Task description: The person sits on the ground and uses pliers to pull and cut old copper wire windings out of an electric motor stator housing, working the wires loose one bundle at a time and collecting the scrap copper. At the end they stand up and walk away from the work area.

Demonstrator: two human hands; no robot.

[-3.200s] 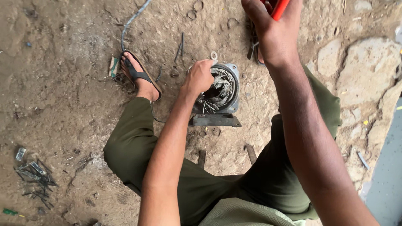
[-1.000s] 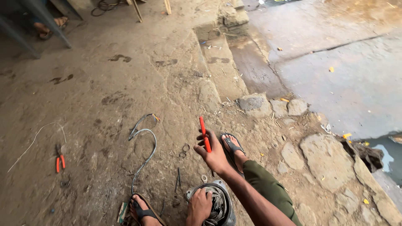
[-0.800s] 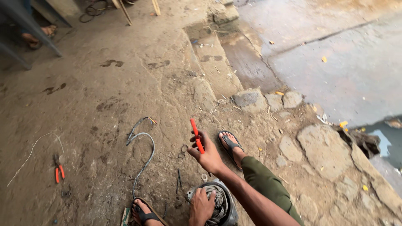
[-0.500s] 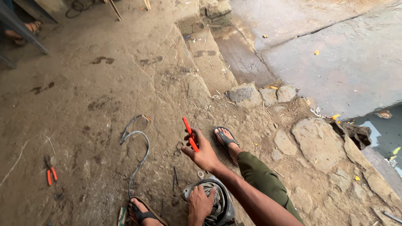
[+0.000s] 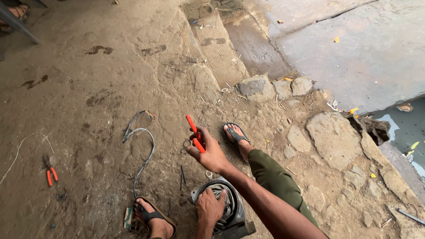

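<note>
My right hand (image 5: 211, 152) grips a red-handled tool (image 5: 195, 133) at mid-frame. My left hand (image 5: 210, 206) lies curled on the wound motor core (image 5: 223, 208) at the bottom centre, between my 2 sandalled feet.

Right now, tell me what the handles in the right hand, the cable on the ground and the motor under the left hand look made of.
Handles: glossy orange-red, likely plastic or rubber grips.
Cable: dull grey sheath, probably rubber or plastic; it curves loosely.
Motor: grey metal housing, with what look like wire windings inside.
</note>
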